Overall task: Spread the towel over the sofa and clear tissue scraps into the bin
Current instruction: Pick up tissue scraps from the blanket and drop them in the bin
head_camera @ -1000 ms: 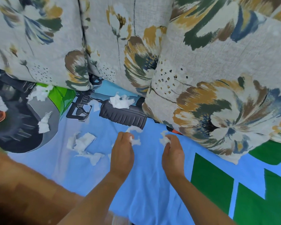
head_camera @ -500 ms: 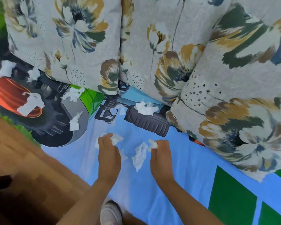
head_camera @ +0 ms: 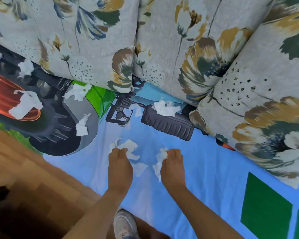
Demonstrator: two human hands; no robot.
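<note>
A grey shoe (head_camera: 124, 225) stands nearest, on the wooden floor (head_camera: 41, 195). The printed towel (head_camera: 205, 178) lies spread over the sofa seat. The left hand (head_camera: 120, 167) curls its fingers (head_camera: 122, 150) onto a flat tissue scrap (head_camera: 130, 146), pinching it. The right hand (head_camera: 173, 167) clenches a tissue wad (head_camera: 163, 154) with a strip dangling. It would be best to bunch each piece fully into the palm before lifting, so nothing sheds, then work outward: the loose scrap (head_camera: 140, 168) between the hands, the torn scrap (head_camera: 82, 126) farther left, and the crumpled scrap (head_camera: 166, 107) below the floral cushions (head_camera: 179, 49). No bin is in view
</note>
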